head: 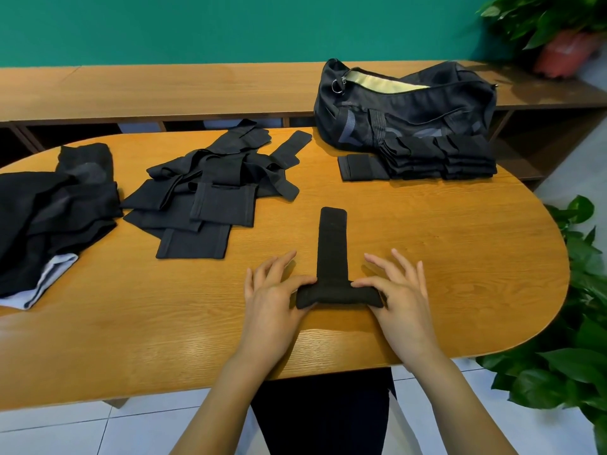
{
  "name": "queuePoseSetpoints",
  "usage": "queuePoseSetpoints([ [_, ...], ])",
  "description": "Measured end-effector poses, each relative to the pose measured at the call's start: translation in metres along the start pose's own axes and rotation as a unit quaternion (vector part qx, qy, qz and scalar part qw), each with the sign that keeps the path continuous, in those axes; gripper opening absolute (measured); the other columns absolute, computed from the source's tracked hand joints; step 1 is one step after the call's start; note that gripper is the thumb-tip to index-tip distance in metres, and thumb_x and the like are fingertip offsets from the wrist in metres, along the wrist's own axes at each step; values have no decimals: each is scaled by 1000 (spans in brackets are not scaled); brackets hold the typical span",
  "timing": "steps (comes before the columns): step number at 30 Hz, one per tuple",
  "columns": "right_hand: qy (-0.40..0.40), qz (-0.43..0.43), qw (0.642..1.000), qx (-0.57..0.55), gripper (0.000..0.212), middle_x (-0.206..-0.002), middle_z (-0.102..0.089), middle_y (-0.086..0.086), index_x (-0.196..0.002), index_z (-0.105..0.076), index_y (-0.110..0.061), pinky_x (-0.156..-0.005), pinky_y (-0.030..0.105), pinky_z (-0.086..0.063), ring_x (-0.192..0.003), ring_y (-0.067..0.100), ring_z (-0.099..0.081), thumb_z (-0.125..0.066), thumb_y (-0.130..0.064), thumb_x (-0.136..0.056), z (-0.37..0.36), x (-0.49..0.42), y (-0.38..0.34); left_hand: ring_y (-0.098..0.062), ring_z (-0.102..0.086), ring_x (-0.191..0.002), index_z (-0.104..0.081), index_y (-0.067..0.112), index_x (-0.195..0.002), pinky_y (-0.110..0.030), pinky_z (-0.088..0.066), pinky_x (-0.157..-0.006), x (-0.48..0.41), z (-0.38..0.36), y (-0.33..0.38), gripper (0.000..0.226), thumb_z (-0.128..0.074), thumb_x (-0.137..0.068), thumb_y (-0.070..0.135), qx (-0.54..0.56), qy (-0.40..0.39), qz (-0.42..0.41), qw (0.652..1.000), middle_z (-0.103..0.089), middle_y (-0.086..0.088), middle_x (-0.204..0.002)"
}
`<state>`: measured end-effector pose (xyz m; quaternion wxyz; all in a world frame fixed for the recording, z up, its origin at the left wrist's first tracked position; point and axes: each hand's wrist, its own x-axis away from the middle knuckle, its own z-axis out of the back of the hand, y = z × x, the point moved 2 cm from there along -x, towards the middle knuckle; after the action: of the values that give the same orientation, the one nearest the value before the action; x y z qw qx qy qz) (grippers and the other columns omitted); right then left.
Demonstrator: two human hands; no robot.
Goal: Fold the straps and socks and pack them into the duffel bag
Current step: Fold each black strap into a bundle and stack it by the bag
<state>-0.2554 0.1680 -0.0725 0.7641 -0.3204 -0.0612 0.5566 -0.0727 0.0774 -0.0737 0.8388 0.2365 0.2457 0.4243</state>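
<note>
A black strap [332,254] lies on the wooden table [443,257] in front of me, its near end rolled into a thick fold. My left hand [272,297] pinches the left end of that roll with thumb and forefinger. My right hand [399,290] pinches the right end the same way, its other fingers spread. The strap's long tail runs away from me. A dark duffel bag [407,106] stands open at the far right, with a stack of folded straps [440,156] in front of it. A heap of unfolded straps [213,188] lies at centre left.
Dark socks or cloth [49,218], one with a pale lining, are piled at the left edge. A long wooden bench [164,90] runs behind the table before a green wall. Potted plants [565,27] stand at the right, with leafy ones [578,323] beside the table's rounded end.
</note>
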Motion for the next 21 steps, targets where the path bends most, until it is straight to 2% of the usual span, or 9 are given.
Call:
queuePoseSetpoints([
  [2, 9, -4, 1000, -7, 10, -138, -53, -13, -93, -74, -32, -120, 41, 6, -145, 16, -21, -69, -29, -86, 1, -2, 0, -19, -29, -138, -73, 34, -105, -54, -11, -117, 0, 2, 1, 26, -63, -84, 45, 4, 18, 3, 1000, -44, 10, -146],
  [5, 20, -12, 1000, -6, 47, -137, -54, -13, -94, -77, -24, -121, 43, 2, -144, 15, -23, -47, -59, -84, 1, -4, 0, -15, -29, -137, -75, 30, -99, -47, -7, -117, -3, 4, 3, 50, -42, -81, 63, 3, 35, 26, 999, -46, 13, -143],
  [6, 29, -18, 999, -2, 53, -136, -54, -13, -92, -76, -23, -121, 43, 1, -143, 15, -24, -44, -64, -81, 1, -5, 1, -14, -29, -137, -75, 29, -94, -48, -7, -118, -4, 4, 3, 50, -43, -81, 64, -4, 39, 33, 999, -47, 14, -142],
  [9, 42, -39, 998, -3, 53, -135, -56, -11, -79, -73, -25, -121, 43, -2, -143, 16, -26, -45, -70, -77, 2, -6, 3, -15, -31, -135, -67, 26, -67, -53, -11, -116, -5, 3, 0, 45, -49, -80, 65, -28, 48, 56, 997, -51, 12, -137],
  [11, 41, -54, 998, 1, 48, -135, -56, -9, -69, -67, -27, -121, 42, -1, -143, 17, -25, -47, -71, -75, 2, -5, 3, -15, -33, -133, -60, 27, -61, -55, -13, -115, -5, 2, -1, 43, -52, -79, 65, -47, 53, 69, 995, -53, 11, -134],
  [14, 39, -69, 997, 16, 33, -134, -56, -5, -67, -56, -30, -120, 43, -2, -143, 21, -26, -61, -62, -76, 1, -5, 0, -16, -33, -132, -57, 29, -67, -54, -11, -116, -5, 0, 0, 37, -55, -79, 64, -83, 51, 85, 992, -53, 10, -131],
  [18, 60, -30, 997, 40, 32, -136, -55, -3, -103, -64, -26, -118, 56, -12, -142, 26, -26, -75, -42, -78, 2, -2, -5, -19, -40, -125, -55, 30, -97, -56, -18, -115, -4, 1, 2, 34, -70, -77, 52, -70, 75, 57, 993, -53, 9, -125],
  [19, 50, 1, 998, 37, 32, -139, -52, -5, -109, -66, -29, -118, 59, -10, -144, 26, -23, -74, -38, -80, 1, -1, -6, -20, -38, -129, -58, 31, -99, -58, -16, -115, -4, 1, 3, 29, -72, -78, 46, -56, 75, 28, 995, -52, 9, -129],
  [21, 19, 64, 997, 35, 23, -147, -45, -9, -108, -70, -38, -117, 61, -3, -148, 25, -14, -64, -42, -86, 0, 1, -8, -21, -28, -139, -67, 35, -94, -58, -6, -116, -2, 1, 4, 17, -70, -80, 43, -35, 58, -23, 997, -47, 10, -140],
])
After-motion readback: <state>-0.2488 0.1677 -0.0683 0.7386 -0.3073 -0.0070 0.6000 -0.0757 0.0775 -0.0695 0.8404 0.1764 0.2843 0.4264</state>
